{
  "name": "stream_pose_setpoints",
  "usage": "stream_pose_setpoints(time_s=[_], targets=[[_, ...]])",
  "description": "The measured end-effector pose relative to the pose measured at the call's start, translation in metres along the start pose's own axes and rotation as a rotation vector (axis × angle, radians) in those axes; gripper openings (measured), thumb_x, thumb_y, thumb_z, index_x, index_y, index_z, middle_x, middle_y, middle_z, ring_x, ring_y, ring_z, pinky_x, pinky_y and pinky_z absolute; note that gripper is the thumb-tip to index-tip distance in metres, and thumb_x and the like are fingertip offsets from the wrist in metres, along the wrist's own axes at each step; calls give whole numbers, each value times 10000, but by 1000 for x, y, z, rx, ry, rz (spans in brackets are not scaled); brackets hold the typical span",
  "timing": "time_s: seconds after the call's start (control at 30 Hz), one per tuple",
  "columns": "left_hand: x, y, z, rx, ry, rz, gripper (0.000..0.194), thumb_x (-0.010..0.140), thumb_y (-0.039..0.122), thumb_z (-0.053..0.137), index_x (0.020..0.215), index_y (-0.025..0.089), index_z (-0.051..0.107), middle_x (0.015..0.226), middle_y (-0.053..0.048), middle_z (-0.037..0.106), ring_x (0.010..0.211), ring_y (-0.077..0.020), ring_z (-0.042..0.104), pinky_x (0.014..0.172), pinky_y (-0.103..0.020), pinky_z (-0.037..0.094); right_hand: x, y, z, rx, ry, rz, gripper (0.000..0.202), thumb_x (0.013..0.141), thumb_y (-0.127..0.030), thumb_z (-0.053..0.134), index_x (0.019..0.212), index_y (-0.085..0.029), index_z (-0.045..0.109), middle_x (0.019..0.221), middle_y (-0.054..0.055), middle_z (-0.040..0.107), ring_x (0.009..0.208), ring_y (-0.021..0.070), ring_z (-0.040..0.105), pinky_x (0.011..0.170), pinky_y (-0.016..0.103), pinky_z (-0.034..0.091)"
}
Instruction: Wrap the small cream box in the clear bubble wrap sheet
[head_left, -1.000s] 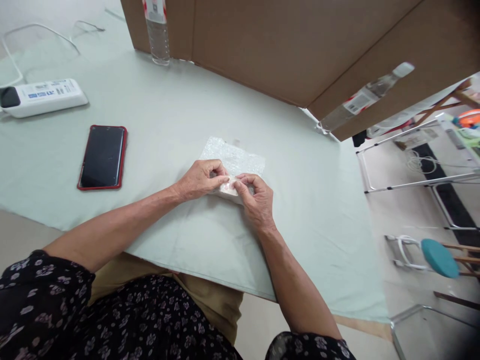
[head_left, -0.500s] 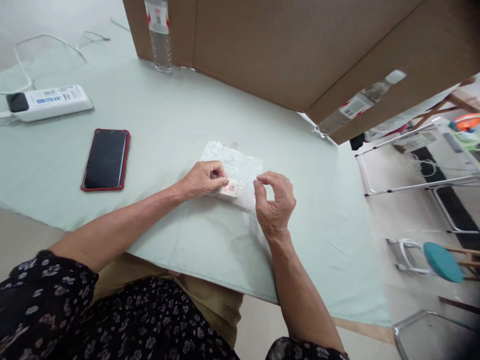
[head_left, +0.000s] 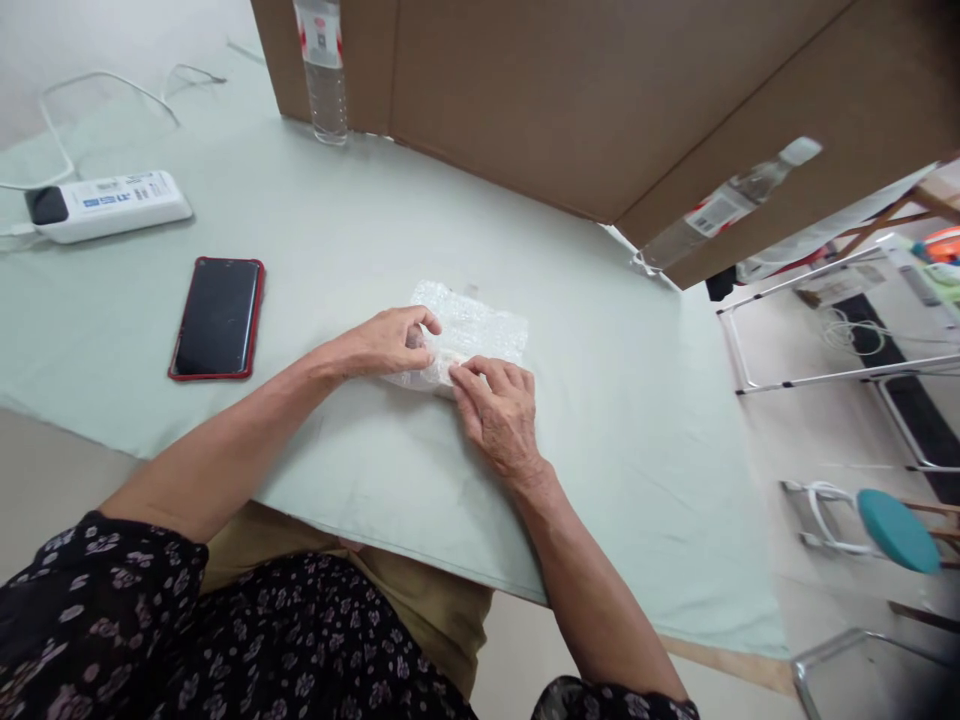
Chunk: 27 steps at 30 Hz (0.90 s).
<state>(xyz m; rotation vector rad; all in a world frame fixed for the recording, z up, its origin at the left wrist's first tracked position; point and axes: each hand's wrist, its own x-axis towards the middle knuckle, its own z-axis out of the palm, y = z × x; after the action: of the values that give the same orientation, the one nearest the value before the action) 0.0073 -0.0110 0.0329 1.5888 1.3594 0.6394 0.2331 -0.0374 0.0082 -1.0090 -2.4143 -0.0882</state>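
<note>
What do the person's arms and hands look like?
The left hand and right hand are bare, with no gloves, rings or watch that I can see. The forearms are bare too. Higher up are black sleeves printed with little pale, pinkish flowers.

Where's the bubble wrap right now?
Near the middle of the head view, the bubble wrap lies on the cloth by the left hand and right hand, to the right of the phone.

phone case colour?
Red; the phone case shows best in the head view.
</note>
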Motion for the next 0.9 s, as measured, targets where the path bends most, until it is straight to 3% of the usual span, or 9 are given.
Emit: stream_pose_setpoints(time_s=[0.27, 0.63, 0.9], targets=[[5, -7, 2, 177, 53, -23, 415, 732, 222, 595, 1139, 171, 656, 734, 19, 547, 634, -134, 475, 613, -263, 364, -1, -2, 4, -55, 14, 0, 206, 987, -222, 540, 1154, -263, 653, 1126, 45, 715, 1051, 215, 600, 945, 380, 348], [-1, 5, 1, 331, -12, -79, 427, 756, 197, 551, 1172, 166, 641, 746, 8, 584, 641, -147, 497, 614, -263, 364, 0, -2, 1, -105, -41, -16, 243, 1025, -284, 470, 1194, -247, 640, 1153, 51, 713, 1067, 219, 591, 943, 383, 344], [-1, 5, 0, 347, -14, -77, 408, 768, 220, 543, 1162, 174, 639, 783, -2, 608, 674, -158, 530, 610, -260, 367, 1, -3, -1, -165, -87, -47, 259, 1005, -338, 531, 1241, -286, 623, 1165, 48, 686, 1064, 230, 559, 916, 395, 321]])
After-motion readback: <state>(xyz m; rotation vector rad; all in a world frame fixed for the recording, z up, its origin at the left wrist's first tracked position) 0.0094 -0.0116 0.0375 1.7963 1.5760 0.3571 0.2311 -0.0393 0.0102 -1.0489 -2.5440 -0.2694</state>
